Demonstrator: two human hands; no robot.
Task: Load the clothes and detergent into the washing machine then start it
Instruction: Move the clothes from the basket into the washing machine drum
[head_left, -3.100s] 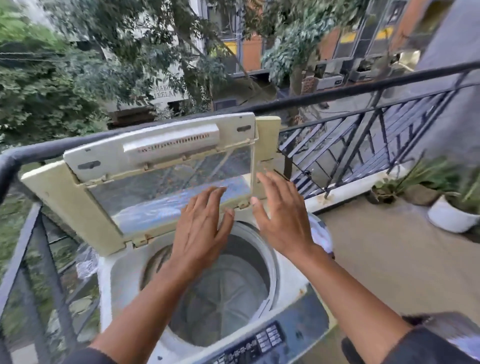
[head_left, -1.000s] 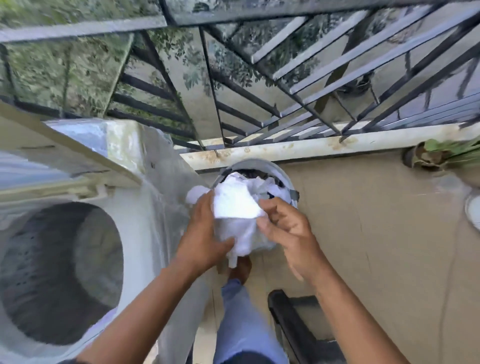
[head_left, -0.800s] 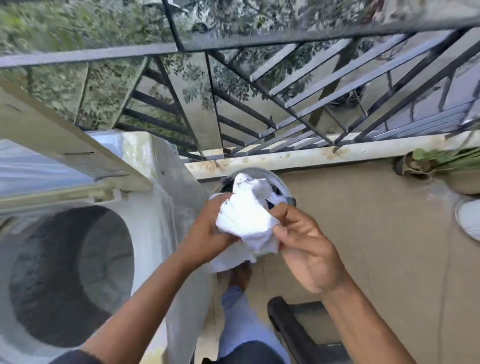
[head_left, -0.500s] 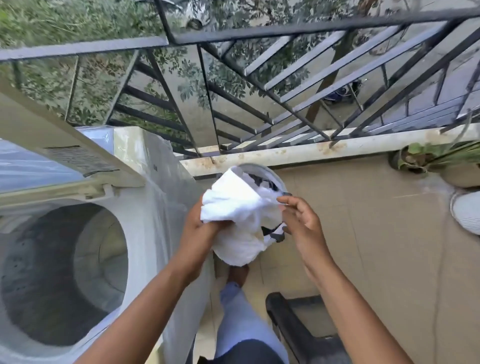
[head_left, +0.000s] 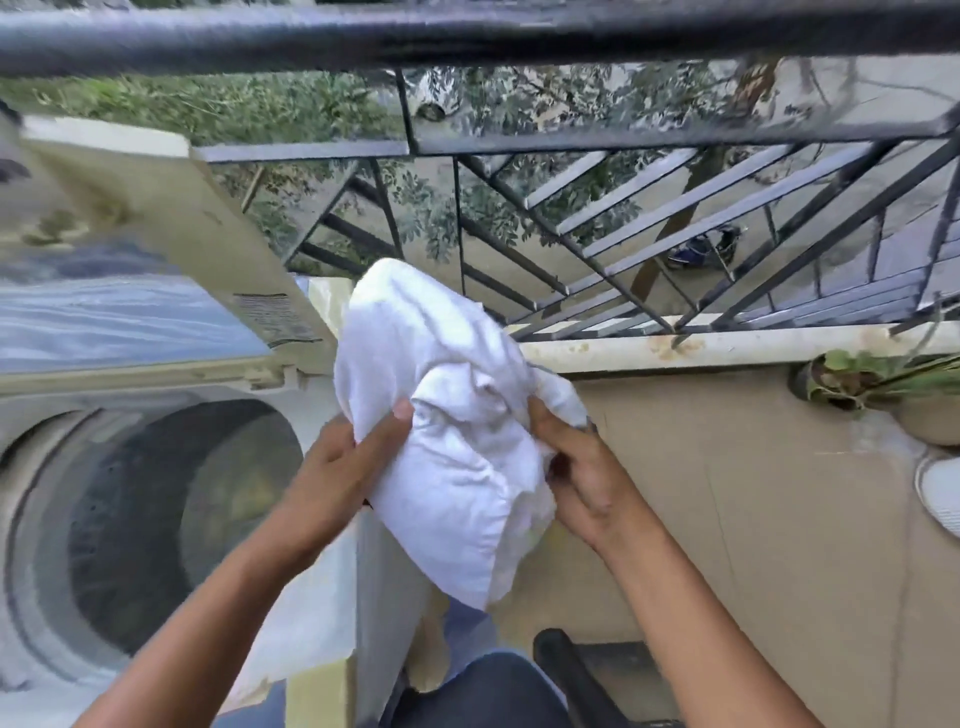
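A crumpled white garment (head_left: 447, 415) hangs in the air just right of the washing machine's (head_left: 311, 597) top right corner. My left hand (head_left: 348, 467) grips its left side and my right hand (head_left: 582, 467) grips its right side. The top-loading machine stands at the left with its lid (head_left: 156, 218) raised. Its dark drum (head_left: 166, 519) is open and looks empty. The bucket the garment came from is hidden behind the cloth. No detergent is in view.
A black metal railing (head_left: 571, 223) runs across the back above a white ledge (head_left: 727, 343). Potted plants (head_left: 872, 379) and a white pot (head_left: 940, 488) stand at the right. A black chair frame (head_left: 576, 670) sits by my leg on the tan floor (head_left: 753, 545).
The white garment has been lifted out of the bucket and carried up and toward the machine. My right hand has closed on the cloth again.
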